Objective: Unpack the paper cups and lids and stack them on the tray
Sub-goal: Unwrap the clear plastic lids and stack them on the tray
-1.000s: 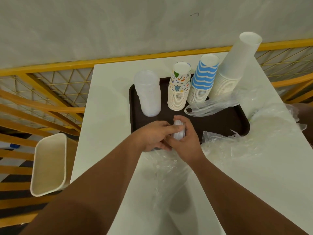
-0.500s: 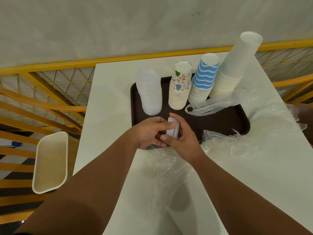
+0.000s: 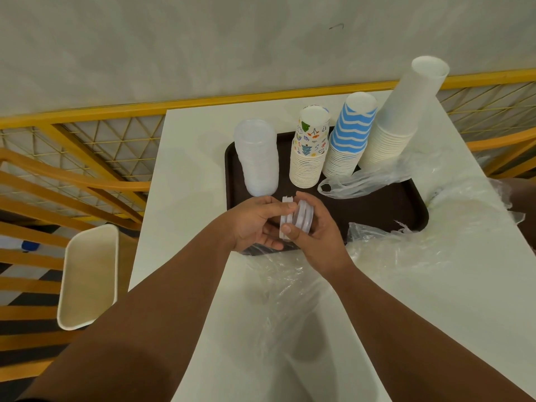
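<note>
lid stack (image 3: 256,158) upright at tray (image 3: 385,210) left | left hand (image 3: 255,224) and right hand (image 3: 316,230) both pinch loose lids (image 3: 293,219) on edge above tray front | risk: thin lids slip, or bump nearby stack

left hand (image 3: 255,224) and right hand (image 3: 314,227) facing each other, fingers curled, forearms converging

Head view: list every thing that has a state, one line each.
Left hand: grips the small lid stack.
Right hand: grips the same stack.
Small lid stack: on edge, held over the tray.
Tall lid stack: upright on tray.
Three cup stacks: upside down on tray.
Plastic bag: empty, crumpled.
</note>
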A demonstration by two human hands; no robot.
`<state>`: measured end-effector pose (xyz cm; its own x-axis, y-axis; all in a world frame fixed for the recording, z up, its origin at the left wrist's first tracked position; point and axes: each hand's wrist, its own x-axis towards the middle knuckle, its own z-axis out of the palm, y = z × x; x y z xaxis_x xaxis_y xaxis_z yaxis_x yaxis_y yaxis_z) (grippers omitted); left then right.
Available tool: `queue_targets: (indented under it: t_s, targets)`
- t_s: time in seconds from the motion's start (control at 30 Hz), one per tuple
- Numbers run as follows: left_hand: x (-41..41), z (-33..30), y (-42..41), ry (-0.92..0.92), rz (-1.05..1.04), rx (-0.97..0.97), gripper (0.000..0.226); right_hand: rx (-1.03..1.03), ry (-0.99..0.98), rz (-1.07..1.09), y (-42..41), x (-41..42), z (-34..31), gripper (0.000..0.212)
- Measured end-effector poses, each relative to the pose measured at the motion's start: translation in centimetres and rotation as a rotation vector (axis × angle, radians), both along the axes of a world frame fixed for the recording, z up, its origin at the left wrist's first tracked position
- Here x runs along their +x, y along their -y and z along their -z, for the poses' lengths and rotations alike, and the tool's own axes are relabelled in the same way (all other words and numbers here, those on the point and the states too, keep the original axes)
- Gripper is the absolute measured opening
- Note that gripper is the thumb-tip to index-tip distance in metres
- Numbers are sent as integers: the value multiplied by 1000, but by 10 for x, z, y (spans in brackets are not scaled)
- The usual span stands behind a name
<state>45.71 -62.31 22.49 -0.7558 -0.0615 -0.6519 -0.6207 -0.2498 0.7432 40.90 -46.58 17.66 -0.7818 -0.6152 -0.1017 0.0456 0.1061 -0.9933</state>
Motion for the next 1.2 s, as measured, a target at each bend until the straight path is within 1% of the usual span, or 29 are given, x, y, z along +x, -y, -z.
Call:
queue_targets:
  t_s: [0.1,0.2,0.27,0.37,0.4,0.5,0.6,0.7,0.8,0.9,1.07,1.2]
  targets:
    - [0,-6,3,37,34,-177,44,5,-9,44,0,0,0,59]
    - [3,-23,5,59,134,-470,43,5,-5,85,-3,1,3,63]
    - [4,-47,7,48,193,-600,45,11,8,109,-4,1,5,63]
    - [1,-93,12,-34,234,-708,52,6,28,127,-4,1,8,63]
    - [-1,-107,14,-79,240,-803,55,8,31,130,-4,1,10,65]
    - [-16,-132,28,-199,229,-1173,64,55,29,125,-1,0,10,71]
    - [-40,-136,46,-206,278,-1354,68,76,21,120,1,-1,10,74]
    - [-63,-128,61,-166,384,-1422,69,77,17,118,1,-2,11,72]
    - [-79,-122,67,-118,467,-1417,72,76,24,110,0,-1,11,68]
    - [-89,-113,67,-61,551,-1419,71,84,19,109,0,-1,12,72]
    - [-94,-102,65,-14,600,-1430,72,81,23,103,-2,-3,13,76]
    - [-96,-99,66,-11,622,-1445,82,68,16,107,-2,-3,14,74]
